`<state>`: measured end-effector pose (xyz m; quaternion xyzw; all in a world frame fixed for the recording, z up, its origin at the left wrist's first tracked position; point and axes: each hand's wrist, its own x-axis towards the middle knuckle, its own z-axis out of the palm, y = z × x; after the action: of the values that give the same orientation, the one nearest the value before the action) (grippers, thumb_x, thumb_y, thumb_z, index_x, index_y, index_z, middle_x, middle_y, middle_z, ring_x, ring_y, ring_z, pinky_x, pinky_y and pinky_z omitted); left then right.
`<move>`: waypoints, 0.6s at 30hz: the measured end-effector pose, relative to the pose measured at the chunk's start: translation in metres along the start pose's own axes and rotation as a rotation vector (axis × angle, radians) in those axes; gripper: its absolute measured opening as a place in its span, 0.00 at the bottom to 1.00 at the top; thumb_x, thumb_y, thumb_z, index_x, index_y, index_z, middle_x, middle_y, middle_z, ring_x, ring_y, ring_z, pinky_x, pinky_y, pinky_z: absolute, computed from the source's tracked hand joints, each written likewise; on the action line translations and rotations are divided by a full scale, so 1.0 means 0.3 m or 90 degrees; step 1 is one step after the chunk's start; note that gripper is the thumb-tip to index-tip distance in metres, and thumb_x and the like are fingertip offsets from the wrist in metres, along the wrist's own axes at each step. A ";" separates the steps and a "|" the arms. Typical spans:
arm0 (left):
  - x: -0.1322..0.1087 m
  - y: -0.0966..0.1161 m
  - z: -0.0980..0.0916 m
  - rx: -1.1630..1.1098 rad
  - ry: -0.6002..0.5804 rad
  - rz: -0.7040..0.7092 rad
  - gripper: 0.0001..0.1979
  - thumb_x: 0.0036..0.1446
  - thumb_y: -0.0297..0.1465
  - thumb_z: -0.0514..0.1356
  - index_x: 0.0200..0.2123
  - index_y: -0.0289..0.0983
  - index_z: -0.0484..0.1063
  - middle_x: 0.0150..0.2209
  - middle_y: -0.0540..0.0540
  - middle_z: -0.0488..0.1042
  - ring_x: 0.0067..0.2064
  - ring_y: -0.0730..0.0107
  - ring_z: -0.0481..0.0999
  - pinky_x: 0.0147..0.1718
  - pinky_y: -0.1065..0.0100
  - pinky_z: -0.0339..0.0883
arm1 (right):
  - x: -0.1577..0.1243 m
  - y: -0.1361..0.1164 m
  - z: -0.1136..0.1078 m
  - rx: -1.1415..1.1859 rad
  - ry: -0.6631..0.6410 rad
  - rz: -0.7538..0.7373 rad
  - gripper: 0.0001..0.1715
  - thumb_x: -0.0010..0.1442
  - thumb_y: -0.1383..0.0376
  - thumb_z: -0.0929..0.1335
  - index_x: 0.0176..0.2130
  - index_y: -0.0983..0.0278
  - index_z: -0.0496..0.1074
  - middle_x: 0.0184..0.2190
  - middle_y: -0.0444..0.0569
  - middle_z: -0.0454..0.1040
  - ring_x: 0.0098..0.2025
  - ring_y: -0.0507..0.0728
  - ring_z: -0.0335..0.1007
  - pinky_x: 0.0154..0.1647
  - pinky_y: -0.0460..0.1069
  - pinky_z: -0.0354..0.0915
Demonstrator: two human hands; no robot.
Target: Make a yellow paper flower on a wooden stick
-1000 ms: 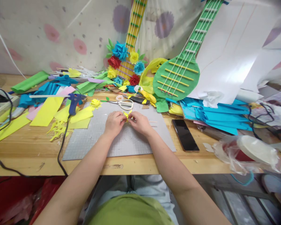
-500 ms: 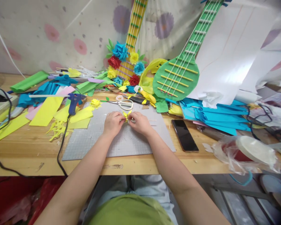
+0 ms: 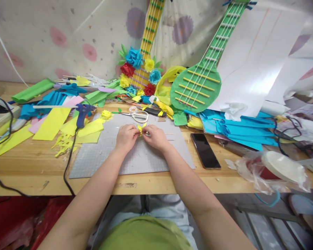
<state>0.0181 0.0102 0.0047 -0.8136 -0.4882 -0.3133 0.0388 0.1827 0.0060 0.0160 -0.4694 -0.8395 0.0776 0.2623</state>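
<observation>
Between my hands is a small yellow paper flower (image 3: 141, 128) with pointed petals, held above the grey cutting mat (image 3: 94, 161). My left hand (image 3: 127, 137) pinches its left side with fingertips closed. My right hand (image 3: 155, 136) grips the right side, fingers curled together; the lower part of the flower is hidden behind the fingers. Just beyond the hands lie white-handled scissors (image 3: 140, 117), and a finished yellow paper rose (image 3: 106, 115) sits at the mat's upper left corner. Thin sticks (image 3: 169, 134) show on the mat to the right of my right hand.
A blue glue gun (image 3: 81, 116) with its cord lies on yellow paper strips (image 3: 52, 123) at left. A phone (image 3: 205, 150) rests right of the mat. Behind stand a green paper instrument (image 3: 195, 86) and a yellow one with flowers (image 3: 151, 27). Blue paper (image 3: 247, 130) is stacked at right.
Both hands stay almost in place around the yellow paper flower. Its petals show slightly differently between the fingertips, and the camera view has shifted a little.
</observation>
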 end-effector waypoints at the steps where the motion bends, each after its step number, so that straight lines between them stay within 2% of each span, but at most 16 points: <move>1: 0.000 0.000 0.000 0.002 -0.002 0.001 0.04 0.50 0.29 0.58 0.28 0.41 0.74 0.32 0.48 0.73 0.37 0.66 0.69 0.37 0.62 0.59 | 0.000 0.000 0.000 -0.003 -0.003 -0.002 0.07 0.55 0.66 0.63 0.36 0.61 0.67 0.35 0.47 0.70 0.39 0.54 0.63 0.38 0.47 0.57; 12: 0.002 0.004 -0.002 0.014 -0.012 0.010 0.05 0.51 0.31 0.57 0.30 0.40 0.74 0.32 0.48 0.73 0.37 0.66 0.69 0.37 0.62 0.59 | 0.006 0.010 0.013 -0.011 -0.013 0.029 0.06 0.57 0.67 0.62 0.36 0.62 0.67 0.35 0.48 0.70 0.38 0.54 0.64 0.36 0.47 0.57; 18: 0.001 0.011 -0.002 0.002 0.006 0.007 0.07 0.48 0.28 0.59 0.33 0.39 0.72 0.35 0.47 0.72 0.39 0.65 0.68 0.38 0.63 0.59 | 0.009 0.013 0.019 0.011 -0.011 0.045 0.06 0.57 0.67 0.61 0.35 0.63 0.67 0.35 0.49 0.70 0.39 0.54 0.63 0.38 0.47 0.58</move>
<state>0.0204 0.0084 0.0062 -0.8145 -0.4844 -0.3163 0.0444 0.1814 0.0111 0.0107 -0.4955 -0.8241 0.0983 0.2562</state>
